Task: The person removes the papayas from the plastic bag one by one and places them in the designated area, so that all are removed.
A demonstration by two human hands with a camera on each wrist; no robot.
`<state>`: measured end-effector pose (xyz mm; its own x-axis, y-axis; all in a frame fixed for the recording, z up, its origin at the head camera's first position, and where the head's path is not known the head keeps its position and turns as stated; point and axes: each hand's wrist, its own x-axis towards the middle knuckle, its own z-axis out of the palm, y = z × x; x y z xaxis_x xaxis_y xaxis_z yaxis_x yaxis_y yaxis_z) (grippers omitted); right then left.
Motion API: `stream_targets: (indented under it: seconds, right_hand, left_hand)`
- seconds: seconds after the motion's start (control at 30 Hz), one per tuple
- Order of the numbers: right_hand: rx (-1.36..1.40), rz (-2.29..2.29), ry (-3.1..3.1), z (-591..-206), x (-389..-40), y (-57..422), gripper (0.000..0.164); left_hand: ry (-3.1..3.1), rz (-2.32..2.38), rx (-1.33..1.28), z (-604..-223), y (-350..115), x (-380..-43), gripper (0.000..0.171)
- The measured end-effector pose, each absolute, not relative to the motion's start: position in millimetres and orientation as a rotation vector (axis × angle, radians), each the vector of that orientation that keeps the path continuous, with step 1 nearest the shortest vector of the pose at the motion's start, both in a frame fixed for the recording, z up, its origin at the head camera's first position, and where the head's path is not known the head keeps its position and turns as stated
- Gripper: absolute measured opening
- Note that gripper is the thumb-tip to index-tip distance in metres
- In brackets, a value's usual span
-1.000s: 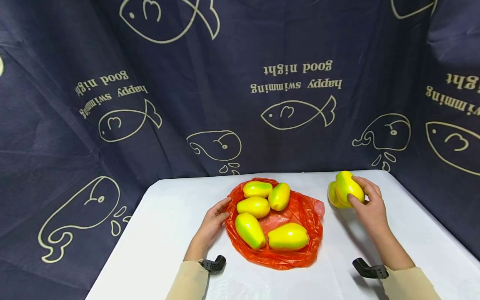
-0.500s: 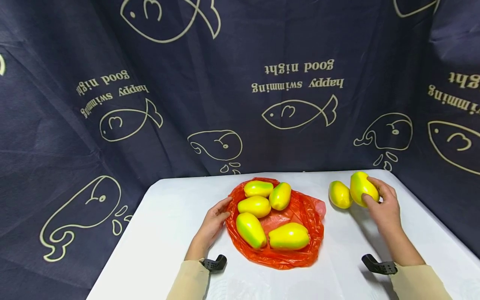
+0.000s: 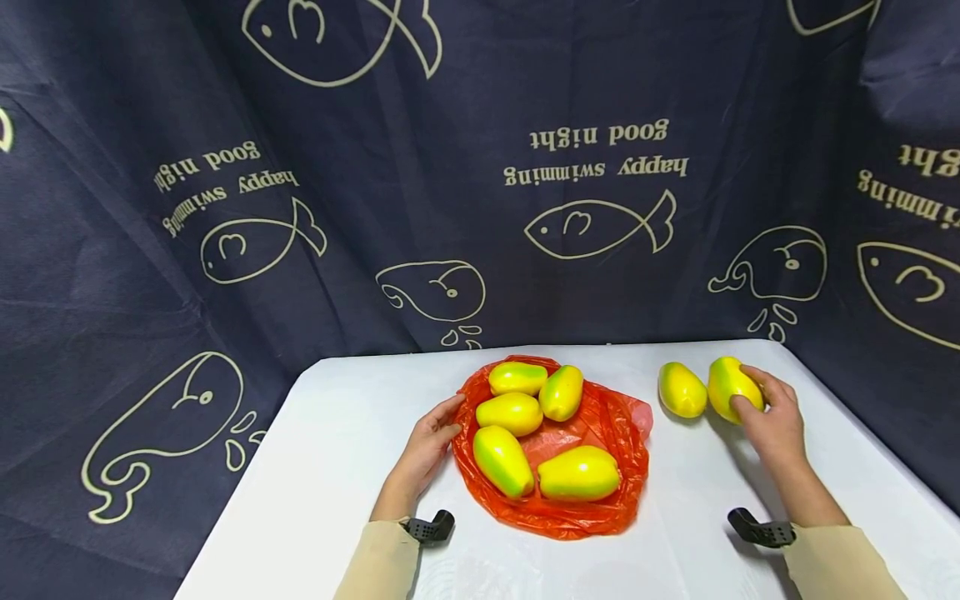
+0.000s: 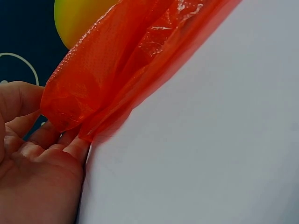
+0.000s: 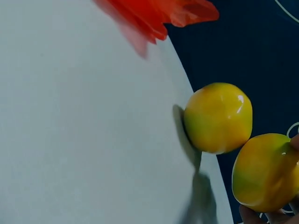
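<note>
The right hand (image 3: 776, 417) has its thumb and fingers around a yellow fruit (image 3: 733, 390). It holds the round side, maybe because the skin looks shiny and slippery. I can't tell if that fruit touches the table (image 3: 337, 433). Just beside it, to its left, another fruit (image 3: 682, 390) lies on the table.

The left hand (image 3: 427, 446) touches the rim of the red bag (image 3: 551, 525). I can't tell if it pinches the rim or only rests there. It may be there so the bag won't slide. The bag's mouth is wide, so you can see five fruits (image 3: 578, 473) lying inside.

Black straps (image 3: 761, 529) go around both wrists. Behind the table hangs a dark blue cloth (image 3: 375, 150) with fish and whales. Its words say "happy swimming" and "good night", but upside down. I see no words on the fruit or the bag.
</note>
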<state>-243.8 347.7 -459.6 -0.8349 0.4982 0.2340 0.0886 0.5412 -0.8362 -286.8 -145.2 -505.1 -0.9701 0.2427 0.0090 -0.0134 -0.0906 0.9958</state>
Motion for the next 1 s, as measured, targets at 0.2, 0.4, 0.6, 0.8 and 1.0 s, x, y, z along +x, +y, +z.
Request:
stream_targets:
  seconds: [0.2,0.4,0.6,0.8,1.0]
  right_hand:
    - [-0.447,1.186,-2.425,-465.8,-248.3,356.0,0.056]
    - [-0.409,1.152,-2.496,-471.9,-249.9,359.3,0.057]
    - [-0.452,1.185,-2.51,-473.2,-251.0,358.0,0.059]
    - [-0.474,1.198,-2.517,-474.0,-254.6,358.6,0.059]
    - [-0.438,1.171,-2.532,-476.2,-255.7,359.2,0.057]
  left_hand:
    - [1.994,2.193,0.246,-503.9,-144.8,-288.0,0.055]
    - [2.021,2.166,0.249,-504.5,-145.3,-286.8,0.054]
    - [2.004,2.183,0.237,-502.1,-144.4,-283.9,0.055]
    - [2.016,2.176,0.235,-503.3,-144.8,-285.2,0.055]
    - [2.015,2.179,0.24,-504.5,-144.6,-285.8,0.055]
